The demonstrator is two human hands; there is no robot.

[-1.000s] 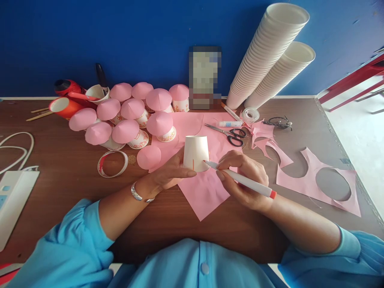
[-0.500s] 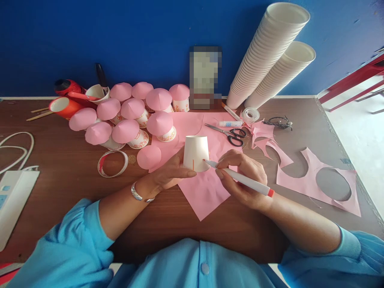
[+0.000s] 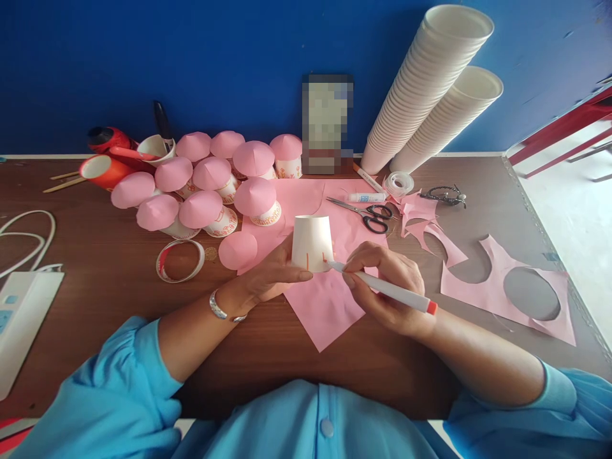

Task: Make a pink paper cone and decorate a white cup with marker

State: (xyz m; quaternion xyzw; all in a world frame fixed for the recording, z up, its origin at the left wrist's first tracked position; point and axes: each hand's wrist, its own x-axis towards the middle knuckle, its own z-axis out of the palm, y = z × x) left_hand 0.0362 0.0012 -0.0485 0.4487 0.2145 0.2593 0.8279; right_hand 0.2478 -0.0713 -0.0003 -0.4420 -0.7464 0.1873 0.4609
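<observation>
My left hand (image 3: 282,264) grips a white paper cup (image 3: 312,239) that is turned upside down, the thumb lying along its lower rim. Two short orange lines show on the cup's side near that rim. In my right hand (image 3: 387,280) is a white marker (image 3: 394,290) with an orange-red end, held like a pen, its tip at the cup's lower right. Under both hands lies pink paper (image 3: 325,319). Scissors (image 3: 368,213) with black handles rest on it just beyond the cup, and a pink paper cone (image 3: 238,250) lies left of my left hand.
Several decorated cups with pink cone tops (image 3: 205,207) stand at the back left. Two tall stacks of white cups (image 3: 425,89) lean at the back right. A tape roll (image 3: 180,261), glue stick (image 3: 366,197), cut pink scraps (image 3: 459,284) and a power strip (image 3: 29,319) lie around.
The marker tip has moved slightly right and down along the cup. A second short orange line now shows where the tip was. The cup has barely shifted in my left hand.
</observation>
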